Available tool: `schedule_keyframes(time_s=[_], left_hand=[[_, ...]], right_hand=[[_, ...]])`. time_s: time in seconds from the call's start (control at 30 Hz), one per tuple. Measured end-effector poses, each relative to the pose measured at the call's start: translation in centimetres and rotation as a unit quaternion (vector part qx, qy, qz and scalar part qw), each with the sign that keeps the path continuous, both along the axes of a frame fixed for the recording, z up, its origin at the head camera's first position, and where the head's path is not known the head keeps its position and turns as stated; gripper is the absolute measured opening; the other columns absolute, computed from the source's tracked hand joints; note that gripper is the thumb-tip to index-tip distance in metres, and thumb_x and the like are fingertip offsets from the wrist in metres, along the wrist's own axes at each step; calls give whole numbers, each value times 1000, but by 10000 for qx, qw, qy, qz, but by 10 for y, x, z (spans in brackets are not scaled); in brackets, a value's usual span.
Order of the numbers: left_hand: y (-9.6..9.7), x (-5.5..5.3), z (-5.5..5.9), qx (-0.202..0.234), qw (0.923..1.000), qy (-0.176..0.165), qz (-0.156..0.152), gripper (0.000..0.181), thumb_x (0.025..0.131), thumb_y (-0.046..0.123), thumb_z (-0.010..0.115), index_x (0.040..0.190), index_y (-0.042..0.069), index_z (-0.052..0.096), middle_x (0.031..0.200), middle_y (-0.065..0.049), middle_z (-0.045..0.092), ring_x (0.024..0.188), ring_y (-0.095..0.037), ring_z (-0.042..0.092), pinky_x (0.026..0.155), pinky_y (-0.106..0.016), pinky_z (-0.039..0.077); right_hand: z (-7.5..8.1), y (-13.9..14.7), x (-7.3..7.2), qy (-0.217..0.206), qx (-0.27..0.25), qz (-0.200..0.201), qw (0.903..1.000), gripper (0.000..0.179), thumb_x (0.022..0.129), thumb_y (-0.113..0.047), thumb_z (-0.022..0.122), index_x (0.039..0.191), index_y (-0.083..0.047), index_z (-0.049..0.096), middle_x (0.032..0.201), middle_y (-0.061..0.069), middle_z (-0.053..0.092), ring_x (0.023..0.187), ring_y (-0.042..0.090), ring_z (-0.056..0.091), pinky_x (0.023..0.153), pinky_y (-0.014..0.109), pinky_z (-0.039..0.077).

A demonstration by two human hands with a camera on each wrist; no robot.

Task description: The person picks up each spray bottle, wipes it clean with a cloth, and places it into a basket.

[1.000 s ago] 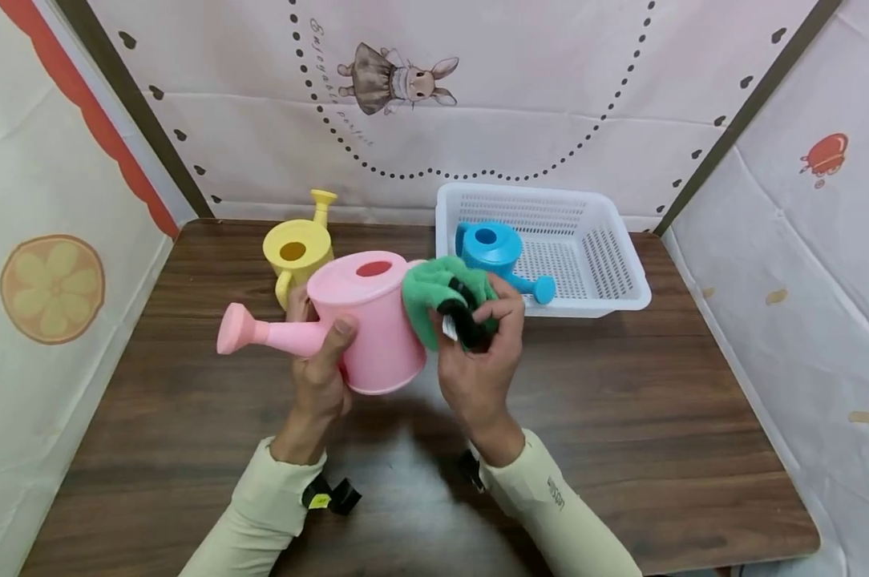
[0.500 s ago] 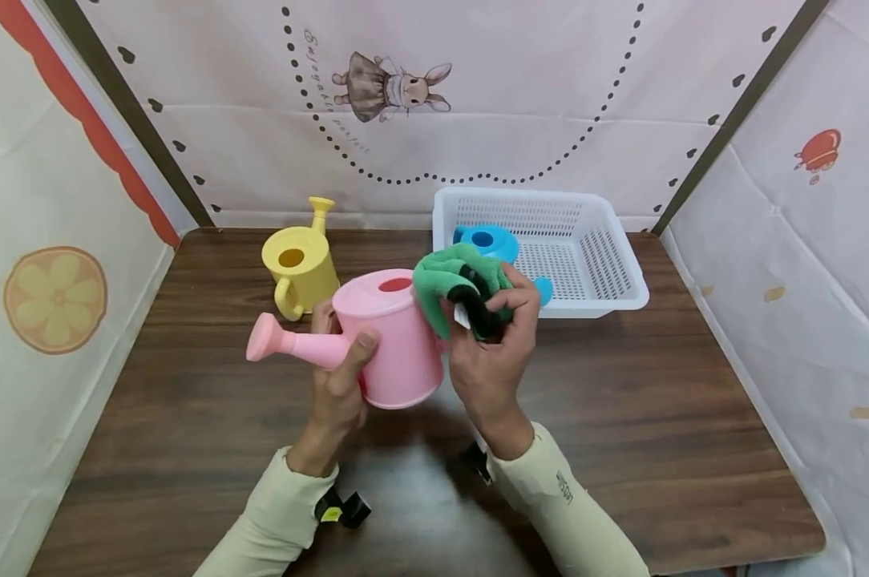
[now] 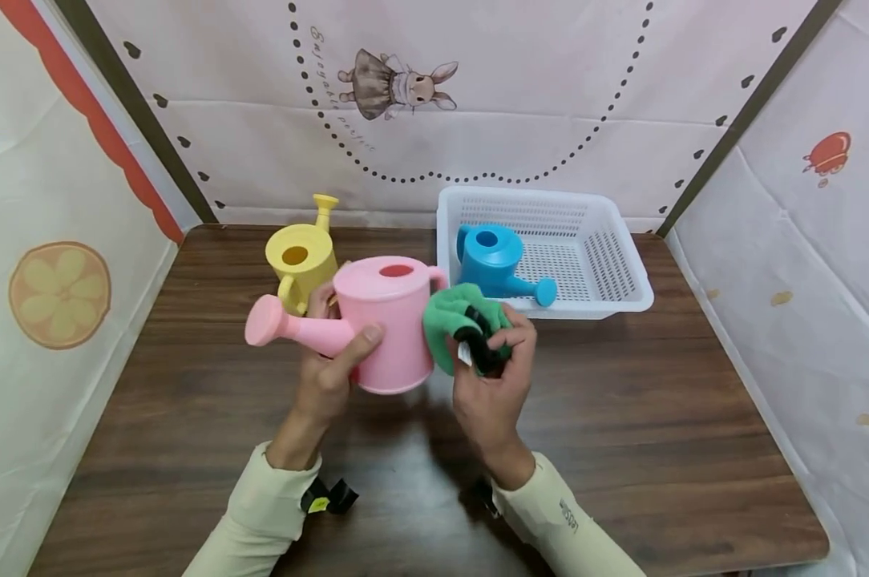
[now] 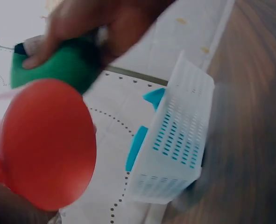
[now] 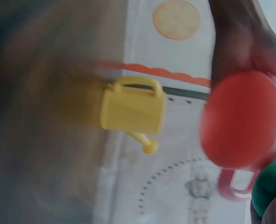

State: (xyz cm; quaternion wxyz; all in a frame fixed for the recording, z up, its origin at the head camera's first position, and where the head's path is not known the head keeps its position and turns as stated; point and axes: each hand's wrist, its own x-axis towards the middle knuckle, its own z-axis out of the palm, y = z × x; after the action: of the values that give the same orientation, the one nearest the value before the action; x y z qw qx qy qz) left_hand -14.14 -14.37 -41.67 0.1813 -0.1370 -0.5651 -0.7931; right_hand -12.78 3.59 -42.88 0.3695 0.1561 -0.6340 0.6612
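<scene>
My left hand [image 3: 326, 381] grips a pink watering can [image 3: 394, 332] near the base of its spout, thumb across the front, holding it above the table. Its spout points left. In my right hand [image 3: 494, 401] is a bunched green cloth [image 3: 449, 316] with black parts and a small white tag, held up to the can's right side. Seen from the left wrist, the can's round base [image 4: 49, 144] has the green cloth [image 4: 58, 67] just above it. The right wrist view shows the base [image 5: 243, 121] and part of the can's handle [image 5: 229, 186].
A yellow watering can [image 3: 312, 272] stands at the back left of the wooden table [image 3: 658, 433]. At the back right is a white perforated basket [image 3: 615, 300] with a blue watering can [image 3: 492, 260] inside. Printed fabric walls [image 3: 550, 88] enclose the back and sides.
The pink watering can has shifted a little to the right overall and up lately. The green cloth has moved right and lower along the can's side, uncovering the handle and the blue can.
</scene>
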Motion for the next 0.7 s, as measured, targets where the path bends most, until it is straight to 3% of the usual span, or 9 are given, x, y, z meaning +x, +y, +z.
schedule_keyframes(time_s=[0.1,0.2,0.37,0.5,0.63,0.7], left_hand=[[1,3,-3,-342,9994,28,-38,60,87,-6,70,140,14,52,134,-2,72,115,-18,71,101,-28,60],[3,2,-1,-197,9998,62,76,54,86,-3,70,133,14,48,129,-4,74,109,-19,73,96,-29,62],[1,-7,8,283,9973,332,596,60,88,3,71,141,10,44,134,-9,69,116,-25,68,102,-33,58],[-2,-9,7,-119,9966,339,737,77,88,1,73,158,4,42,141,-8,66,123,-26,65,106,-33,55],[1,-5,0,-621,9962,118,595,87,87,-1,73,167,6,39,145,-7,65,126,-27,64,107,-31,55],[4,-2,-4,-675,9964,31,519,89,87,-1,73,168,8,38,146,-6,63,127,-27,63,107,-31,55]], right_hand=[[15,-2,-8,126,-104,-158,9997,47,99,-3,85,101,11,40,142,32,55,136,32,60,112,37,62],[20,-5,-8,113,-62,-221,9997,45,98,-4,85,101,10,42,141,34,56,136,34,60,114,38,61],[-6,-14,13,-31,240,14,9997,37,95,12,79,97,6,43,135,34,58,131,29,64,114,34,59],[-20,-18,21,64,208,159,9996,36,92,20,75,96,7,42,132,37,56,129,26,64,111,30,59],[-5,-19,9,225,189,55,9996,34,97,14,76,100,7,43,135,37,54,133,29,62,115,35,58],[7,-19,1,318,226,-69,9992,33,98,11,77,102,5,45,138,37,54,136,32,60,117,39,58]])
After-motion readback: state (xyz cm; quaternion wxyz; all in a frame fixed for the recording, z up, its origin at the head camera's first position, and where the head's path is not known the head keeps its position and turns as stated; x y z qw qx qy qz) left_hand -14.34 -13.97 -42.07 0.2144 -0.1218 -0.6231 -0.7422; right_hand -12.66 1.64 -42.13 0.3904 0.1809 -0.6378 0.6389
